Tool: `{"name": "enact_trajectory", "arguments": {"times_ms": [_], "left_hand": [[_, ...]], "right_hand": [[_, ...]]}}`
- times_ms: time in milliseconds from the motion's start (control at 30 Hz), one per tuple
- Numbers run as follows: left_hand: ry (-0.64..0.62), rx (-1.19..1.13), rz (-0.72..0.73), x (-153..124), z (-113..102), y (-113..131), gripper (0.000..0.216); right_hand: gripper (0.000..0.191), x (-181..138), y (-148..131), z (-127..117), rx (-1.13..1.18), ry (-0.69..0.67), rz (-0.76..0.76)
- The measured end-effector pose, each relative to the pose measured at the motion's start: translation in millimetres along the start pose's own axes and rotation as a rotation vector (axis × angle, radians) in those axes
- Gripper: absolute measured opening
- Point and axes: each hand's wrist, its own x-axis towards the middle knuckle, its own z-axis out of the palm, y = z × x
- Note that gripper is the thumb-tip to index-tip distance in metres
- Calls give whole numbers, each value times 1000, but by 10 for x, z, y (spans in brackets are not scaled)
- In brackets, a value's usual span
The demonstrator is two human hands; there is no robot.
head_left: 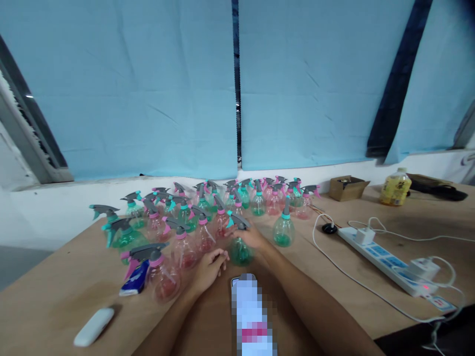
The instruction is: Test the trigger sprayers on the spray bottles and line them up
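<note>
My right hand [249, 236] is closed around the neck of a green spray bottle [241, 253], just below its grey head with a turquoise trigger. The bottle stands upright on the table. Left of it, my left hand [212, 267] rests low with its fingers curled in, and I see nothing in them. Beside that hand are pink spray bottles, one of them a clear pink bottle [184, 253] with a grey head. Another green spray bottle [284, 231] stands alone to the right of my right hand. A phone [237, 283], mostly blurred out, lies between my forearms.
Many pink and green spray bottles [259, 203] crowd the table's back and left. A blue packet [135, 278] and a white rounded case [94, 327] lie front left. Rightward are a power strip [382, 259] with cables, a cardboard box [349, 189] and a yellow drink bottle [396, 188].
</note>
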Motion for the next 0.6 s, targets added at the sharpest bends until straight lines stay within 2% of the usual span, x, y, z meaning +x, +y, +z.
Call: {"name": "enact_trajectory", "arguments": {"times_ms": [200,433,600], "left_hand": [[1,-9,4,6,3,-25,44],[-2,-5,1,8,2,-22,43],[-3,-2,8,10,1,-21,43]], "right_hand": [[6,-53,-162,40,119,-62,-31],[22,-80,-147,26,77,-90,-41],[17,-77,-160,26,140,-86,-57]]}}
